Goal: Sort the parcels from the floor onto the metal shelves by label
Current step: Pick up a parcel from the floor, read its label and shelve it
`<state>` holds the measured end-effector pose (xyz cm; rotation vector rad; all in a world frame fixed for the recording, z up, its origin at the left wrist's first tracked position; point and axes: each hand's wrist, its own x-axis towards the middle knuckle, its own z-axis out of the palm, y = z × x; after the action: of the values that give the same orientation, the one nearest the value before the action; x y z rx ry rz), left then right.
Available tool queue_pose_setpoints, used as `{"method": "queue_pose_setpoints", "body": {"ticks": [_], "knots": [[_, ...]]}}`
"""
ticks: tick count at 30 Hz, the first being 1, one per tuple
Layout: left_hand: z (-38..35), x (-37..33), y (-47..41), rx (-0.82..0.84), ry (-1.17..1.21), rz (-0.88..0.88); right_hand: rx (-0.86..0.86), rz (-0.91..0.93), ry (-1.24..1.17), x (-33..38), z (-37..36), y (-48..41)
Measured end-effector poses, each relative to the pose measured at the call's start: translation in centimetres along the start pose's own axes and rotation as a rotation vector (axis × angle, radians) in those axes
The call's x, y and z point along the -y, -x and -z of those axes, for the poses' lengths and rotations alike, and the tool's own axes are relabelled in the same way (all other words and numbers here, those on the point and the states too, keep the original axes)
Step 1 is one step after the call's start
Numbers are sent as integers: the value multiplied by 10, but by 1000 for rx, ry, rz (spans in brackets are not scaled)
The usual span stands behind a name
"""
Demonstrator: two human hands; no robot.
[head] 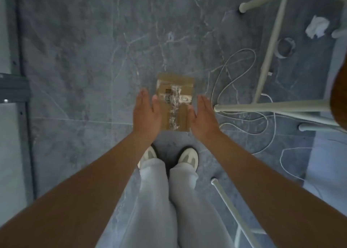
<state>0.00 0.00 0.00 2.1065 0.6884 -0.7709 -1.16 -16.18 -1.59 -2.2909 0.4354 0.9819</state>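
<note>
Item: parcel (pixel 175 101), one, brown cardboard, flat, crossed with clear tape. Lies on the grey marbled floor (pixel 84 59), centre of view, just far of the person's shoes (pixel 188 156).

Left hand (pixel 147 114): fingers (pixel 143 97) released, straight, palm turned in; sits at the parcel's left edge, thumb over the cardboard. Contact cannot be told.

Right hand (pixel 202 118): fingers released and extended, at the parcel's right edge. Nothing grasped by either hand.

Step in hand, as judged: taking up the parcel between both palms. To do it well, close on the two long edges evenly, get fingertips under the lower rim so the flat box does not slip, and lift level. Turn the labelled face upward and bring it nearer the eye before choosing a shelf, since sorting depends on the label.

Hazard: white cable (pixel 244 114), loosely coiled on the floor just right of the parcel, running among pale stool legs (pixel 270 107). Keep the right hand and the feet apart from it.

Markings: a dark barcode-like patch (pixel 168 92) under the tape and a pale label strip beside it. Blurred; no brand or writing legible.

Also present: grey metal shelf frame (pixel 14 89) at far left edge; crumpled white paper (pixel 317 26) and tape roll (pixel 285 47) at far right.
</note>
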Motion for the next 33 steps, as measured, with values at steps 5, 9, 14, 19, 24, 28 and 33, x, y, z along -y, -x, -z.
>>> {"method": "queue_pose_setpoints", "body": {"ticks": [5,9,14,19,24,28,33], "knots": [[-32,10,-32,59,404,365,-26,46,-203,-5,-34,-20],[-42,25,-42,42,645,488,-86,49,-363,3,-37,-21],[-23,18,-12,101,760,478,-115,33,-397,21,-25,4],[33,-9,29,53,790,433,-50,52,-387,60,13,59],[116,-72,79,25,779,323,-60,131,-407,129,75,110],[196,-136,118,35,816,161,-75,243,-410,194,147,154],[294,-198,181,12,845,-54,-108,373,-478,273,231,228]]}}
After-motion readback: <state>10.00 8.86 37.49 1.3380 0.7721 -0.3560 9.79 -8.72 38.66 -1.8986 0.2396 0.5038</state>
